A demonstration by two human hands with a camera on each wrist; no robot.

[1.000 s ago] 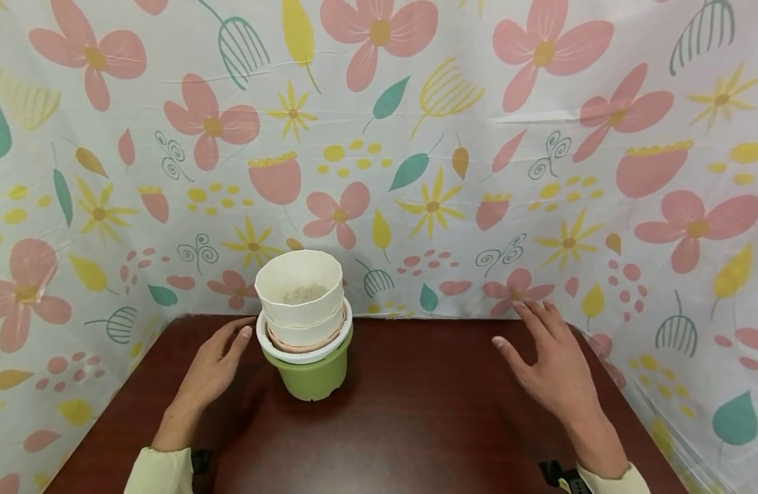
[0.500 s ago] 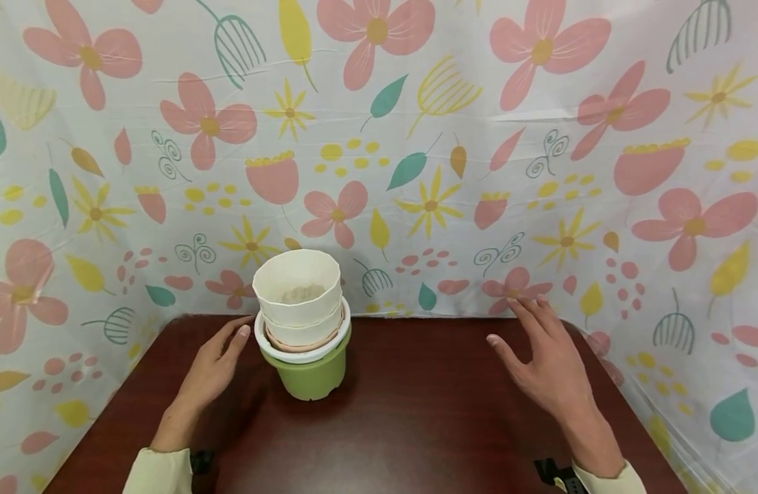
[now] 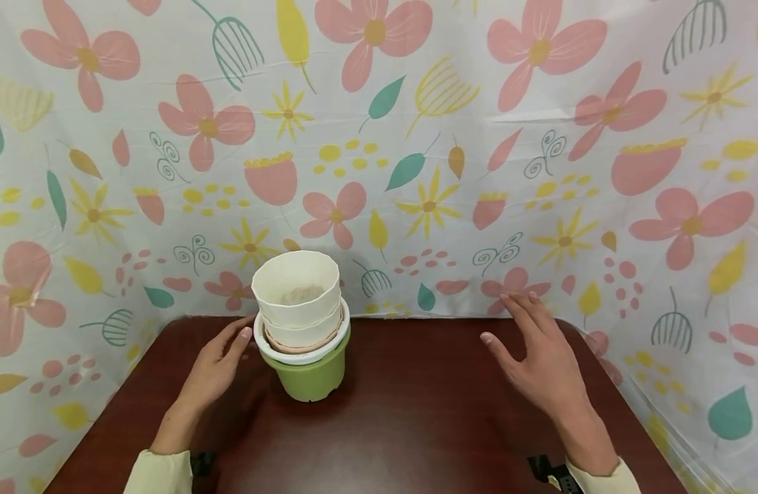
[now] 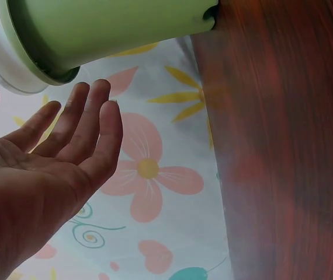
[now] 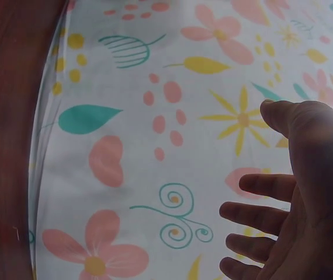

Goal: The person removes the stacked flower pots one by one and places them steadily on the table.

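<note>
A stack of nested flower pots stands upright on the table, left of the middle. Its outermost pot is a green flower pot (image 3: 312, 379); a white rim (image 3: 304, 356), a thin pinkish rim and cream-white pots (image 3: 296, 302) rise out of it. The top pot is many-sided, and its inside bottom looks greyish. My left hand (image 3: 212, 370) is just left of the stack, fingers loosely bent and holding nothing. In the left wrist view a gap shows between its fingertips and the green pot (image 4: 120, 29). My right hand (image 3: 545, 367) hovers at the right, fingers spread and holding nothing.
The dark reddish-brown table (image 3: 416, 412) carries the stack and runs back to a hanging cloth (image 3: 453, 261) printed with flowers and leaves. The cloth also encloses the left and right sides.
My right hand has drifted slightly left, toward the middle. The left hand and the pots stay in place, apart from a small shift of the whole view.
</note>
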